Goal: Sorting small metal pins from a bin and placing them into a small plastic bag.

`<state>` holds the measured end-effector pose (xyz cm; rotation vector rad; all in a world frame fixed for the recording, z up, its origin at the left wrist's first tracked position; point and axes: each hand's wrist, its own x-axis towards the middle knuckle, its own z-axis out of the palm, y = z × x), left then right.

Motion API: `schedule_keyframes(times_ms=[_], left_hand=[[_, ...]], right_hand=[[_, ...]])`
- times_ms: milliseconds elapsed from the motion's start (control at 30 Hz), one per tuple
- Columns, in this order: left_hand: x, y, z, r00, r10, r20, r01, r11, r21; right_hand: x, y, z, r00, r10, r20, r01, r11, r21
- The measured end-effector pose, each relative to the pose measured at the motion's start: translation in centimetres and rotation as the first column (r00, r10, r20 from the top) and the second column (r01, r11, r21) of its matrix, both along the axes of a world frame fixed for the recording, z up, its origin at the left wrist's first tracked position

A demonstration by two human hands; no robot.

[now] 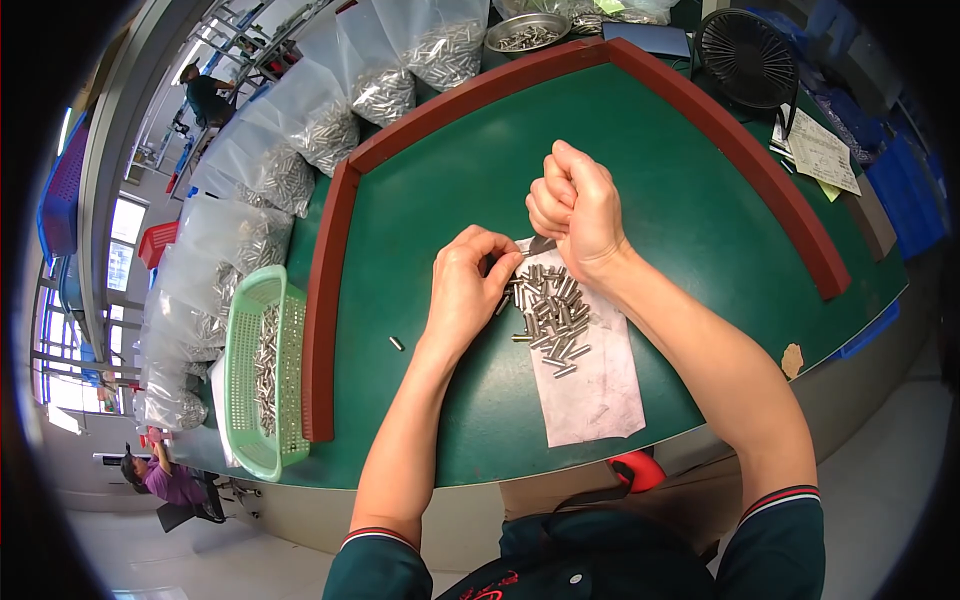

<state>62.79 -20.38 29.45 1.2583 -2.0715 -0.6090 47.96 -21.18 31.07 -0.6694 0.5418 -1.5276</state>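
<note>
A pile of short metal pins (552, 312) lies on a stained whitish cloth (597, 405) in front of me. My left hand (466, 285) is at the pile's left edge, thumb and forefinger pinched on a small metal pin that is mostly hidden by the fingertips. My right hand (582, 208) is closed in a fist above the far end of the cloth. From under that fist sticks a dark flat blade (541, 244), pointing toward my left fingertips; its handle is hidden in the hand. One loose pin (396, 343) lies apart on the green table (420, 215), left of my left wrist.
A reddish-brown raised border (330, 290) frames the table. Beyond it stand a green basket (240, 375) with pins, several clear bags (385, 90) of metal parts, a metal bowl (527, 35), a black fan (746, 58) and papers (820, 152). Two people are in the background at left.
</note>
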Motion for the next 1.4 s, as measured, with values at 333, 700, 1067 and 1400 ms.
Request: schedule_keyframes(times_ms=[333, 700, 1067, 1400], left_hand=[[-0.3, 0.0, 0.3, 1.0, 0.0, -0.002, 0.0, 1.0, 0.003], [-0.5, 0.0, 0.5, 0.999, 0.03, -0.027, -0.029, 0.999, 0.034], [-0.6, 0.2, 0.4, 1.0, 0.011, -0.009, -0.011, 1.0, 0.03], [-0.3, -0.1, 0.6, 1.0, -0.008, 0.013, 0.007, 0.998, 0.059]], right_hand=[[1.1, 0.3, 0.1, 0.996, -0.06, -0.068, 0.053, 0.995, -0.09], [1.9, 0.4, 0.0, 0.99, -0.09, -0.111, 0.072, 0.984, -0.162], [1.8, 0.1, 0.1, 0.982, -0.139, -0.126, 0.119, 0.981, -0.155], [0.2, 0.1, 0.2, 0.989, -0.097, 0.116, 0.098, 0.995, -0.004]])
